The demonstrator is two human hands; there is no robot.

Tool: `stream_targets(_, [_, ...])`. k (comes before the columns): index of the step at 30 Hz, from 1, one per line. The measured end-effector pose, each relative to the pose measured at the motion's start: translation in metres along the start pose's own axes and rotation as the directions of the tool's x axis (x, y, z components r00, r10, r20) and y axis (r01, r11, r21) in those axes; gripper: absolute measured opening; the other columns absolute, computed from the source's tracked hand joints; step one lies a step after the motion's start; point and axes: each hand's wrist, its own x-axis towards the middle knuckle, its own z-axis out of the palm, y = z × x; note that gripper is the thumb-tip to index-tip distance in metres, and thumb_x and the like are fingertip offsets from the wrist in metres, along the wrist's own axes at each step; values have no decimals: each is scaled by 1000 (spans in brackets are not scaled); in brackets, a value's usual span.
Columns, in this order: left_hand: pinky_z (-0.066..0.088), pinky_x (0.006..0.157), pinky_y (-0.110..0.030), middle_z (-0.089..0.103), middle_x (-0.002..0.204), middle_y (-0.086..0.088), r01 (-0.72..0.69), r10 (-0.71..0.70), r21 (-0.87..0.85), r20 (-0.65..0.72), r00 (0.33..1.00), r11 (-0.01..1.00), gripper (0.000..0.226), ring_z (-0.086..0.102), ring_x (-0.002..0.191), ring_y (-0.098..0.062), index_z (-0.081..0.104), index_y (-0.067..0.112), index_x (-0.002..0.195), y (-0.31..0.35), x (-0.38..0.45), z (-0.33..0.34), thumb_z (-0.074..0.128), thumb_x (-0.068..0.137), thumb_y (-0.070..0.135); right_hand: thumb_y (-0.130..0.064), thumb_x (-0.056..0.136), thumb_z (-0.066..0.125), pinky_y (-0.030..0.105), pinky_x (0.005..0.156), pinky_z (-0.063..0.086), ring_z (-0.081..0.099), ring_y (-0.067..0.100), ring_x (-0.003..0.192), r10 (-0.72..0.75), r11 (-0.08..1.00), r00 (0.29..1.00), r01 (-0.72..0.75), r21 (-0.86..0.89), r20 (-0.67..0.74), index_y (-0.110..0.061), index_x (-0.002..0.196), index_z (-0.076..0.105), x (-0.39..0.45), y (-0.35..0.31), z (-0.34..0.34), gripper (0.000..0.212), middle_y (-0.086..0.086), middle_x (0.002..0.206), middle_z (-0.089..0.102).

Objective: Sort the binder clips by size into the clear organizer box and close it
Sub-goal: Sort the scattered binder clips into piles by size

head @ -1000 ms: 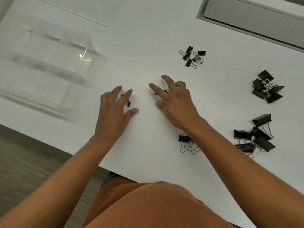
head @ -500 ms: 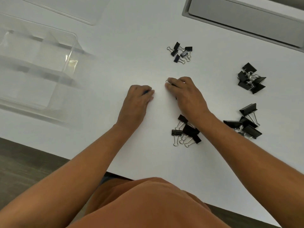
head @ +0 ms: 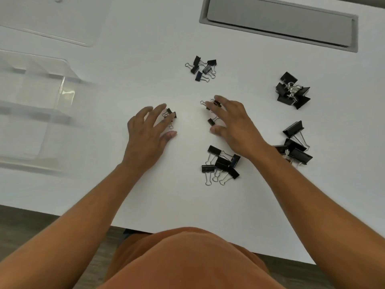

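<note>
Presently: four clip heaps [head: 222,165] on table [head: 145,59]; loose small clips [head: 171,116] beneath spread, empty left hand [head: 148,134] and right hand [head: 235,124]; organizer box [head: 31,105] far left.

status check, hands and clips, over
Left hand open over small clips. Right hand open over more. Organizer box open, holds no clips. Nothing blocking.

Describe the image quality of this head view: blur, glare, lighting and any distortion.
Head view: lighting is soft and even, shadows under the binder clip piles faint. The clear organizer box is smeared, with a small glare patch on its wall. The left hand fingers show motion blur; the right hand is sharper. Wide-angle distortion bends the table edge.
</note>
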Motion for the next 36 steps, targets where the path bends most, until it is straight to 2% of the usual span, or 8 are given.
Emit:
stream_targets(2, [36,101,-47,57,147,3,19,-19,-13,0,1000,1000,37,52,128,-31,64,27,139,0,-1,2,57,105,39,-20,94,72,41,109,41,46,35,125,15,1000,997,-15,-5,-81,-22,146,59,1,0,10,54,4,157,48])
stream_targets(7, [37,94,-43,64,132,1,97,-97,-82,1,995,992,32,55,119,-29,68,23,133,11,29,6,60,103,31,-12,92,72,36,103,44,50,31,117,63,993,987,-47,108,-147,-20,125,73,18,-11,14,34,1,144,58])
stream_targets(12, [42,96,-46,58,141,-2,151,-153,-122,-8,988,981,33,51,122,-29,66,23,133,11,29,1,61,103,36,-21,99,68,23,99,39,52,24,118,140,970,975,-100,221,-171,-21,125,72,-5,-20,-6,27,-3,139,58])
stream_targets(16, [37,114,-49,48,156,-10,-10,10,-70,2,1000,997,43,43,142,-36,61,15,141,25,-7,-7,62,104,36,-49,101,55,50,105,42,52,31,123,182,983,968,-174,61,-173,-21,132,66,-69,-41,3,43,4,136,60])
stream_targets(19, [25,121,-61,35,166,-11,-100,102,-28,89,991,995,48,27,155,-39,54,17,150,54,-39,-4,56,106,38,-69,97,44,65,120,21,29,39,151,253,955,966,-258,-150,-48,-30,154,45,-106,-67,36,69,9,161,37])
stream_targets(23, [13,124,-65,25,171,-7,-16,20,-24,144,989,1000,52,10,160,-37,44,21,157,67,-52,3,46,108,37,-52,101,54,68,120,19,31,41,151,192,966,973,-210,-151,-125,-25,150,53,-113,-73,58,56,11,158,44])
stream_targets(30, [15,123,-67,32,168,-8,-70,74,-30,167,983,997,48,18,158,-37,52,17,151,66,-51,0,44,108,36,-43,103,55,67,120,22,41,36,145,93,985,974,-120,-120,-208,-27,143,60,-111,-75,58,44,6,151,52])
stream_targets(36, [30,118,-62,52,150,-16,-290,311,-221,68,948,931,33,44,145,-37,66,11,133,118,-31,-6,60,104,25,-34,96,62,66,117,23,45,38,139,362,898,767,-440,-24,-530,-23,139,63,-119,-6,-7,44,9,147,52])
